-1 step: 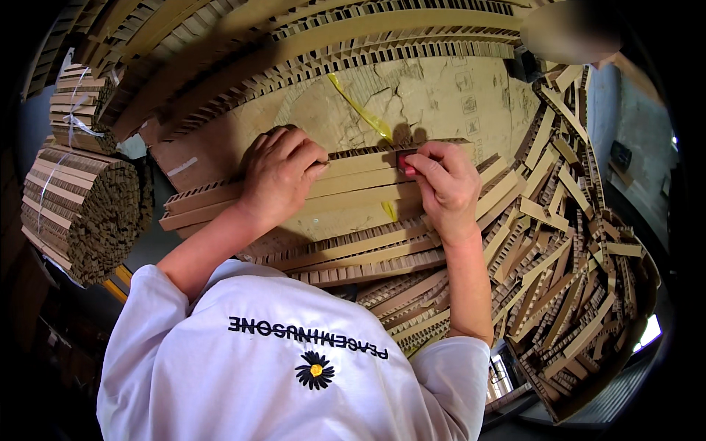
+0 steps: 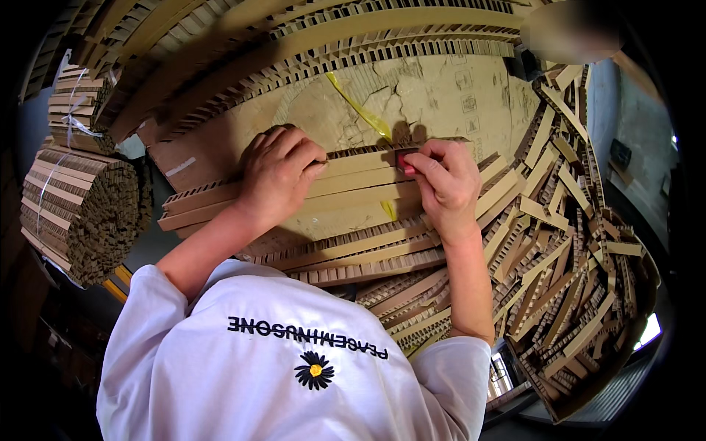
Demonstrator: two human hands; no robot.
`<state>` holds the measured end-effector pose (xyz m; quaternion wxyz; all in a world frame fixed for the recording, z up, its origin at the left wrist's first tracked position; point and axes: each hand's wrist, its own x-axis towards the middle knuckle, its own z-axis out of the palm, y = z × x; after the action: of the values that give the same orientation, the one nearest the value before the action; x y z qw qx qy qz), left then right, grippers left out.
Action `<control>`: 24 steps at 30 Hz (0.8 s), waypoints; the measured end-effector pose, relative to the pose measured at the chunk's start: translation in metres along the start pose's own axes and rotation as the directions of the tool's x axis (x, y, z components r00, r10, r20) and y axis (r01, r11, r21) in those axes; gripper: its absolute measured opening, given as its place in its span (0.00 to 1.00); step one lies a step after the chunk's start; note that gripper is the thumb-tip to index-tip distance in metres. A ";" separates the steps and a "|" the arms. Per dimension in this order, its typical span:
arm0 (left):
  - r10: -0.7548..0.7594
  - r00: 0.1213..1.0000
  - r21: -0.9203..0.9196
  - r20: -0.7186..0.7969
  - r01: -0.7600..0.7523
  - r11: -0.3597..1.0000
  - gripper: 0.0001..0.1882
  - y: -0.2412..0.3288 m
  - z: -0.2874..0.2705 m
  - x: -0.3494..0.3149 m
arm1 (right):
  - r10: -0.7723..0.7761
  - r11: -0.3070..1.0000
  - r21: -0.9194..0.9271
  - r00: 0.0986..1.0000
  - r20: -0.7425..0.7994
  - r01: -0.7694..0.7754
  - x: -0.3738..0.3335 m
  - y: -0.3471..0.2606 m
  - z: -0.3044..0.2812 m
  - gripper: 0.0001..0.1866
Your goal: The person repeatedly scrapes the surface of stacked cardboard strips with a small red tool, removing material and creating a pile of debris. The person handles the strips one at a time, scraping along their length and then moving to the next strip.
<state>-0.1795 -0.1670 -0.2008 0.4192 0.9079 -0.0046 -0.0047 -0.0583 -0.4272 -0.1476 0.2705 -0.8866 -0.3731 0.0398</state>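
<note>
My left hand (image 2: 279, 175) rests with curled fingers on long honeycomb cardboard strips (image 2: 360, 163) lying side by side in front of me. Its thumb and fingertips grip the far strip's edge. Farther right, my right hand (image 2: 448, 184) pinches a small red block-like object (image 2: 404, 162) with a dark face. That object sits against the far strip; my fingers partly cover it, and its exact kind does not show. Both hands are closed, a forearm's width or more apart along the strips.
A worn cardboard sheet (image 2: 434, 92) with a yellow strap (image 2: 357, 106) lies beyond the strips. Long honeycomb lengths (image 2: 397, 29) are stacked at the far side. Tied bundles (image 2: 81, 209) stand left. A large box (image 2: 640, 323) of loose pieces is right; a person's blurred part shows far right.
</note>
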 end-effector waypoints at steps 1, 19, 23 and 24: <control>-0.007 1.000 -0.004 0.005 0.007 1.000 0.09 0.000 0.000 0.001 | -0.013 1.000 -0.010 1.000 -0.003 0.013 -0.001 0.003 0.001 0.15; -0.047 0.997 0.011 0.056 0.047 0.999 0.09 0.005 -0.003 0.005 | -0.068 0.998 0.015 0.996 0.057 0.067 0.004 0.013 0.004 0.13; -0.053 0.997 -0.001 0.054 0.053 0.999 0.07 0.007 -0.002 0.006 | -0.052 0.995 0.088 0.998 0.035 0.049 0.004 0.014 0.003 0.13; -0.056 0.997 -0.006 0.054 0.056 0.998 0.07 0.008 -0.002 0.007 | -0.036 0.993 0.110 0.999 0.035 0.032 0.003 0.014 0.001 0.12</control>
<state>-0.1729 -0.1706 -0.1932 0.4222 0.9055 0.0097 -0.0408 -0.0473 -0.4329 -0.1552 0.3124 -0.8631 -0.3903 0.0718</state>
